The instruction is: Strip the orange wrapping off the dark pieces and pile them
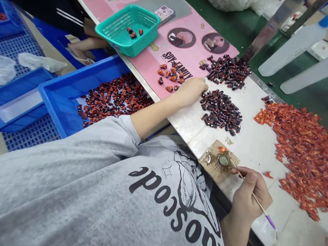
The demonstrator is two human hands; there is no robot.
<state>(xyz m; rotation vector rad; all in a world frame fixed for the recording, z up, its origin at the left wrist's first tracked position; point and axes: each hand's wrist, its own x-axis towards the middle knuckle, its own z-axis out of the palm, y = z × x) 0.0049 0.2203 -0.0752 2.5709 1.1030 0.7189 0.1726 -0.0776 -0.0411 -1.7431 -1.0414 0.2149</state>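
My left hand (193, 91) reaches across the table to the near edge of a pile of small dark, red-tinged pieces (222, 112). Its fingers are closed together at the pile; what they hold, if anything, is hidden. A second pile of dark pieces (227, 71) lies just beyond. My right hand (254, 192) grips a thin wooden stick (258, 202) with a purple band and a fine bent tip at its rear. The stick's front end is beside a small bottle cap (223, 160) on a stained cardboard square (214, 169). One orange piece (222, 149) rests on the cardboard.
Orange translucent pieces (300, 153) form a large heap at the right. Several joined orange-and-dark pieces (173, 73) lie on the pink mat (155, 58). A green basket (123, 44) and a phone (164, 13) stand behind. A blue bin (53, 94) of pieces sits beside the table, near another person's hand (87, 46).
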